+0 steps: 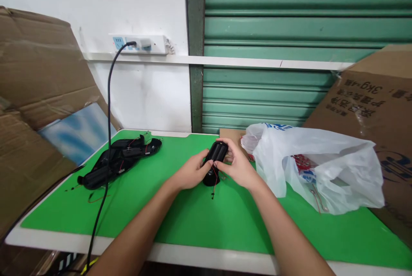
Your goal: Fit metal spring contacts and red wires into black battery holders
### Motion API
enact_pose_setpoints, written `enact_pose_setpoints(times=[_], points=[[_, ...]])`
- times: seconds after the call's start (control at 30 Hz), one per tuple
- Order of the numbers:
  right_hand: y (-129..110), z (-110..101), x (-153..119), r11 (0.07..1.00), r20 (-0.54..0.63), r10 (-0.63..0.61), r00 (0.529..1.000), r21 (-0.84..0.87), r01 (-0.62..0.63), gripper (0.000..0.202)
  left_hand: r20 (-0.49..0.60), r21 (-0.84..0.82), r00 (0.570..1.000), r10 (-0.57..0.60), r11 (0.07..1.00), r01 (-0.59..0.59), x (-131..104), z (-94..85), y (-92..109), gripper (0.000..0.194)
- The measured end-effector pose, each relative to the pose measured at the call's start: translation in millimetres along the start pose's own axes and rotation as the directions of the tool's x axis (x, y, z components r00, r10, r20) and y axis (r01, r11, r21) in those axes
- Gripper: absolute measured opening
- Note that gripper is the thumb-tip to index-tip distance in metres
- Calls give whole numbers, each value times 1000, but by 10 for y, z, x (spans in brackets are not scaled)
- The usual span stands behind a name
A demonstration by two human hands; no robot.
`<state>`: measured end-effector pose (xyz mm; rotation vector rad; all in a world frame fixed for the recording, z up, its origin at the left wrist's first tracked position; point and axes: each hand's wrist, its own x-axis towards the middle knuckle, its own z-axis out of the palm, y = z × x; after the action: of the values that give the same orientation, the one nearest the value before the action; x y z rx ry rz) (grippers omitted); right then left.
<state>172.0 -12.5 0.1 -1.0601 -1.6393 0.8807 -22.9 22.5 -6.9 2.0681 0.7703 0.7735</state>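
A black plastic casing (216, 152) with thin red and black wires is held between both hands above the middle of the green mat. My left hand (195, 169) grips its left side, thumb on the near part. Around its right side are the fingers of my right hand (235, 163), whose thumb tip meets the left one at the wires. The wires hang down to a small dark connector (212, 196). A rounded black part (211, 178) shows just below the casing; whether the two are joined I cannot tell.
Several black casings with wires (120, 158) lie piled at the left of the green mat (193, 228). A white plastic bag (346, 164) with red parts stands right. A black cable (109, 108) crosses the left side from a power strip (157, 45). Cardboard (370, 108) flanks the table.
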Motion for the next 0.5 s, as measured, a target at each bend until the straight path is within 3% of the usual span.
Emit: enact_pose_setpoints(times=[0.5], points=[[2,46,16,995,-29,24,999,101,-21,55,-71,131,997,11,991,-2,0,54,21,27]])
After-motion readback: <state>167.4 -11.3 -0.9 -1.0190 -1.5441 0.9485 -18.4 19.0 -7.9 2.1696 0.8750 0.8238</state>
